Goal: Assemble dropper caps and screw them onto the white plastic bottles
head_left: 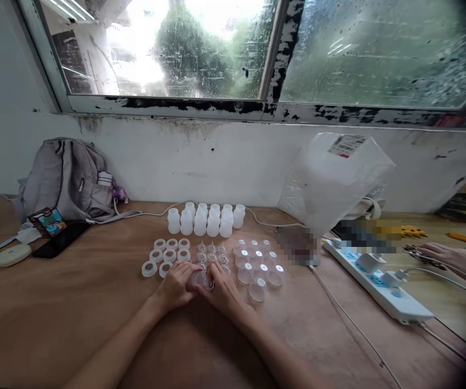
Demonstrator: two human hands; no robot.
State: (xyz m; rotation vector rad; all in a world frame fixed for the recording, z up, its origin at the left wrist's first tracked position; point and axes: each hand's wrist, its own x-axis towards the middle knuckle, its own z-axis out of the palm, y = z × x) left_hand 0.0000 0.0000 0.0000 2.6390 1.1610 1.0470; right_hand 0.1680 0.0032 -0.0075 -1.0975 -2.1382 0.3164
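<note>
My left hand and my right hand meet low over the table, their fingers closed around a clear round plastic cap. Fingers cover much of it, so its exact shape is partly hidden. Just beyond my hands stand small clear bottle nipples in rows. Left of them lie several whitish screw rings. To the right, clear caps with white dots on top stand in a group. Behind all these are rows of frosted white bottles.
A grey backpack, a black phone and a pale oval case are at the left. Rightward are a translucent plastic bag, a white power strip and cables. Another person's hand is at the far right.
</note>
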